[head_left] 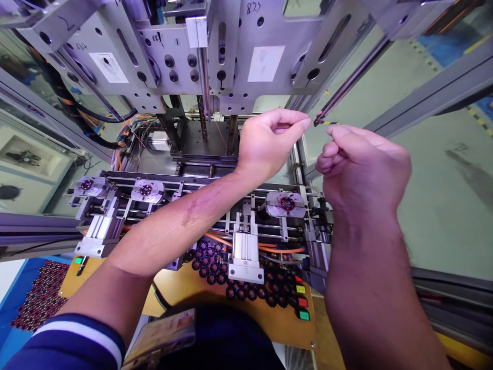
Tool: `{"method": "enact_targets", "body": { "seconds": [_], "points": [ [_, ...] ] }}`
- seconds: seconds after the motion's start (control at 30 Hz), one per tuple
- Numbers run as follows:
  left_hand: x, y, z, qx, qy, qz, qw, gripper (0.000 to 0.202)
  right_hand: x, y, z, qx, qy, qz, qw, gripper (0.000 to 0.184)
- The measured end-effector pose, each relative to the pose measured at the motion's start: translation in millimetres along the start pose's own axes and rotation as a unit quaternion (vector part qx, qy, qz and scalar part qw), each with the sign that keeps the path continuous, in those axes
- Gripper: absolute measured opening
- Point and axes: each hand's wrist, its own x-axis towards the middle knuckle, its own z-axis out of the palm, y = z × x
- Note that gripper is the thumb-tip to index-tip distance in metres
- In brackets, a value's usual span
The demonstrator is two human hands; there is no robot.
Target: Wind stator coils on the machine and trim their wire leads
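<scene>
Left hand [269, 141] beside right hand [362, 169], both above the rail [185, 187]; ring pile [210, 267] on the table [269, 324] below, buttons [301, 295] right.

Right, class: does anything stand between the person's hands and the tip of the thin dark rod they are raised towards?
Nothing visible does. The left hand is pinched shut right beside the rod tip. The right hand, curled, sits just below and to the right of it, with only open air between.

1 head cam — fwd/down, close over machine [246, 56].
</scene>
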Motion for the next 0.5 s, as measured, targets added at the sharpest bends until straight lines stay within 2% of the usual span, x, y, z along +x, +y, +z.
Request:
{"method": "enact_targets", "body": {
  "seconds": [0.2, 0.37, 0.5],
  "points": [
    [-2.4, 3.0, 3.7, -0.073, -0.024, -0.099, 0.992, 0.018, 2.9, 1.6, -1.0, -0.006, 0.006, 0.005, 1.000, 0.004],
    [-5.4, 8.6, 15.6, -0.152, 0.000, -0.191, 0.970, 0.019, 2.3, 5.3, -3.3, -0.023, -0.028, -0.011, 0.999, 0.009],
    [-9.4, 17.0, 22.6, -0.192, 0.023, -0.229, 0.954, 0.021, 2.7, 10.0, -5.1, -0.029, -0.063, -0.027, 0.997, 0.013]
  ]
}}
